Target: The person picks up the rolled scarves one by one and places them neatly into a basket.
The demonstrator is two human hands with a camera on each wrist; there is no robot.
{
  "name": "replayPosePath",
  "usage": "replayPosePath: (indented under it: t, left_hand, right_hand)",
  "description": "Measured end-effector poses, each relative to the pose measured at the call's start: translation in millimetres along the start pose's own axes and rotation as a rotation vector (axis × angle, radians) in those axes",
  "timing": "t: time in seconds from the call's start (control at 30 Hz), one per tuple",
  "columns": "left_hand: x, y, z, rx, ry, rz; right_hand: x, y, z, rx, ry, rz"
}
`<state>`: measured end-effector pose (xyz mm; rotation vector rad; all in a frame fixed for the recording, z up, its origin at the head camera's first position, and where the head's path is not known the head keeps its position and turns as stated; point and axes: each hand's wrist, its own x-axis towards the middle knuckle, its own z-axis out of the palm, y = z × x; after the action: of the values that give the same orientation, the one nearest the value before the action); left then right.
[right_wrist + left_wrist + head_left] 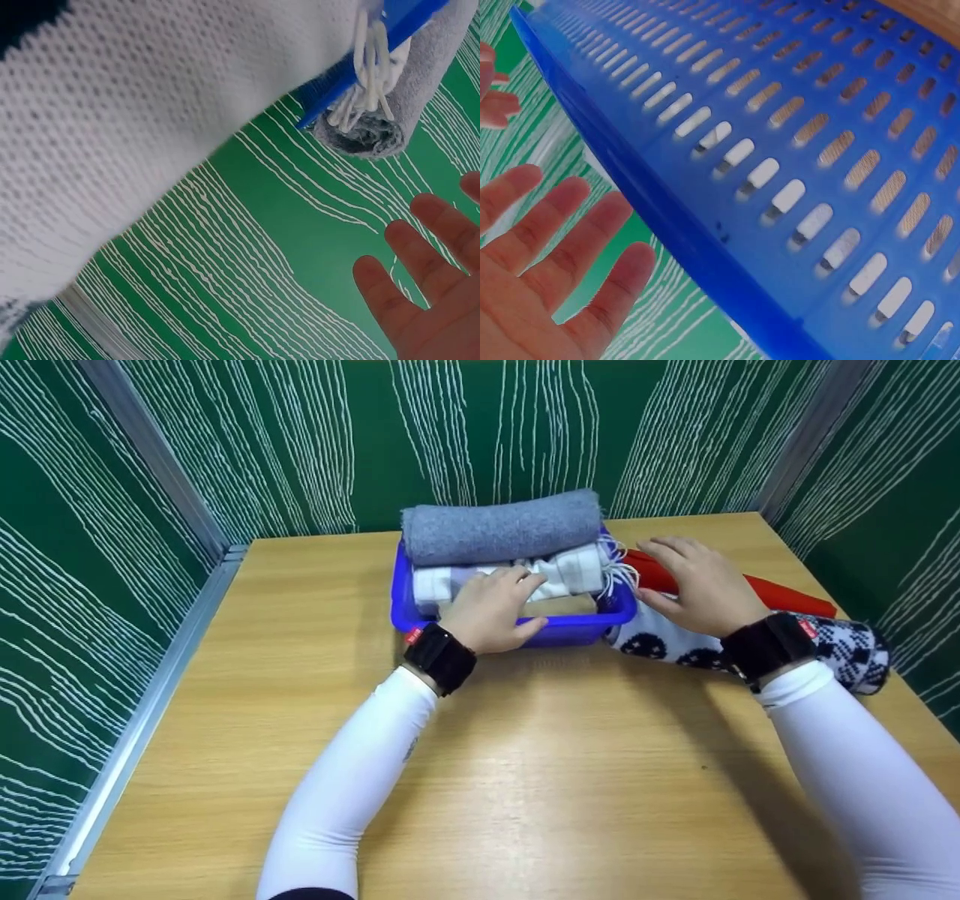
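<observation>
A blue plastic basket (400, 598) with slotted walls holds several rolled cloths. Across its back lies a fuzzy grey roll (502, 532). In front of that is a white roll (577, 568) with fringe over the right rim, then a tan roll (562, 606). My left hand (491, 613) hovers at the basket's front rim, fingers spread and holding nothing; the slotted wall (697, 202) fills most of the left wrist view. My right hand (701, 589) is right of the basket, fingers loosely bent and empty, above a black-and-white knitted roll (862, 656).
A red roll (795, 598) lies behind the knitted one, on the right side of the wooden table (480, 780). Green panels (495, 435) with white wavy lines enclose the back and both sides. A metal rail (150, 705) runs along the left edge.
</observation>
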<state>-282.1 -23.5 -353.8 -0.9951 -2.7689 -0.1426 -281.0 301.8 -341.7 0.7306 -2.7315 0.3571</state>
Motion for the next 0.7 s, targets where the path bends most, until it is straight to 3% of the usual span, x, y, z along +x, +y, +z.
replayPosePath:
  t: [0.3,0.7]
  left_hand:
    - [1.1,10.0,1.1,0.004,0.020,0.065]
    - [5.6,20.7,7.8,-0.016,0.004,0.089]
  right_hand:
    - [-10.2,5,3,-0.001,-0.029,0.027]
    - [-20.0,16,3,-0.021,-0.090,0.052]
